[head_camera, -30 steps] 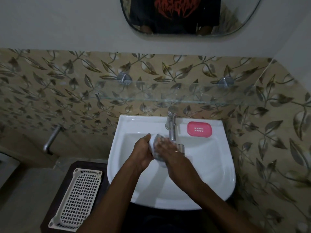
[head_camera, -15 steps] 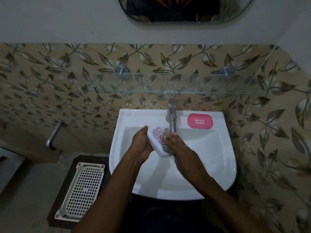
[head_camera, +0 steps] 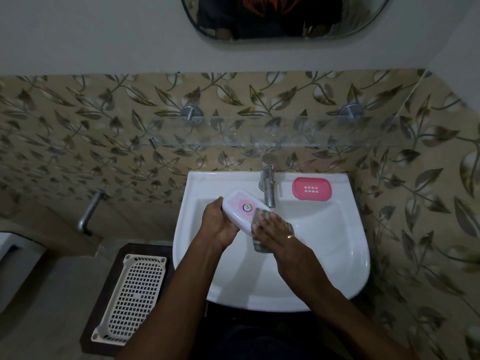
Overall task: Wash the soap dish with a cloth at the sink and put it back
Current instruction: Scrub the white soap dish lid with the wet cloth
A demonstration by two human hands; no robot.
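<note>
My left hand [head_camera: 220,224] grips a white soap dish part with a pink printed top [head_camera: 240,206], tilted over the white sink [head_camera: 345,242] just left of the tap. My right hand [head_camera: 279,229] presses a checked grey cloth [head_camera: 259,241] against the dish's right end, fingers spread over the cloth. A pink soap dish tray with drain holes [head_camera: 311,188] lies flat on the sink's back right ledge.
A chrome tap [head_camera: 268,180] stands at the sink's back middle, close to the dish. A glass shelf [head_camera: 233,141] runs along the tiled wall above. A white slotted basket [head_camera: 132,297] lies on a dark stand left of the sink, near a wall pipe [head_camera: 89,214].
The white dish part has been turned so its printed top faces up. The cloth has slid from over the dish to its right end.
</note>
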